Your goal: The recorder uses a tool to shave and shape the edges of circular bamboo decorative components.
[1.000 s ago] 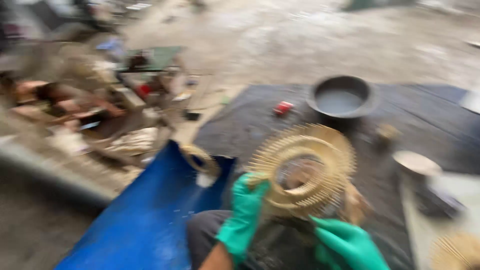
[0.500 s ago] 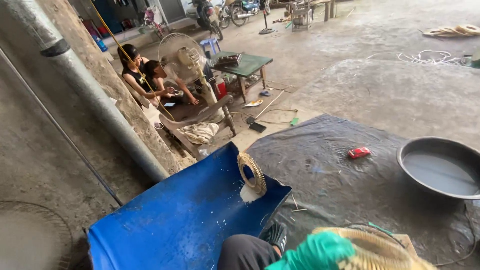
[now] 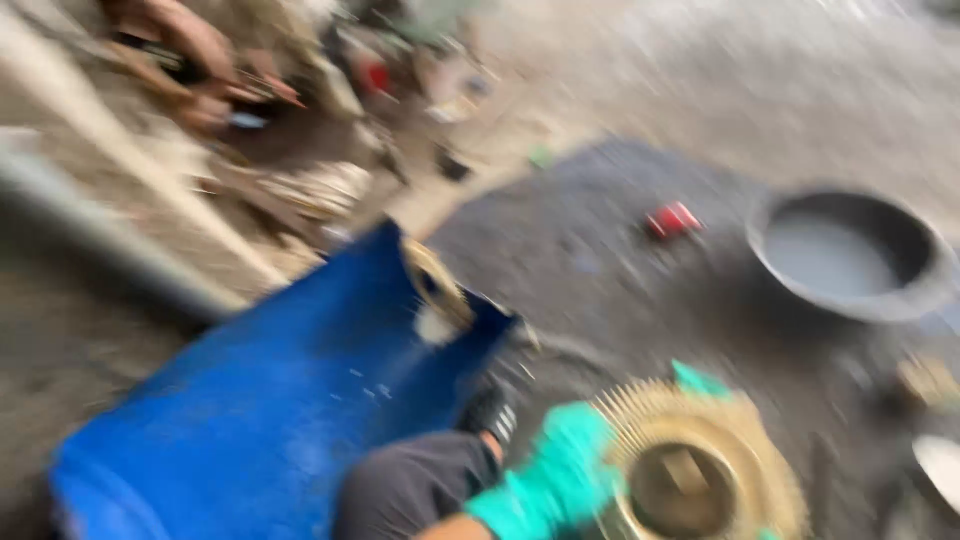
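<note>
The picture is heavily blurred by camera motion. My left hand (image 3: pixel 552 478), in a green glove, grips the left edge of a round golden wire fan guard (image 3: pixel 700 470) at the bottom of the view. A green glove tip of my right hand (image 3: pixel 697 381) shows at the guard's top edge; the rest of that hand is hidden behind the guard or out of frame. My dark-trousered knee (image 3: pixel 410 490) is just left of the guard.
A blue plastic drum half (image 3: pixel 260 400) lies at lower left with a small golden ring (image 3: pixel 437 285) on its rim. A dark mat (image 3: pixel 600 260) carries a round dark basin (image 3: pixel 850 255) and a small red object (image 3: pixel 672 220). A person sits at upper left.
The camera has swung down and right from the wider view. The fan guard and my gloved left hand now sit more fully in the bottom of the view.
</note>
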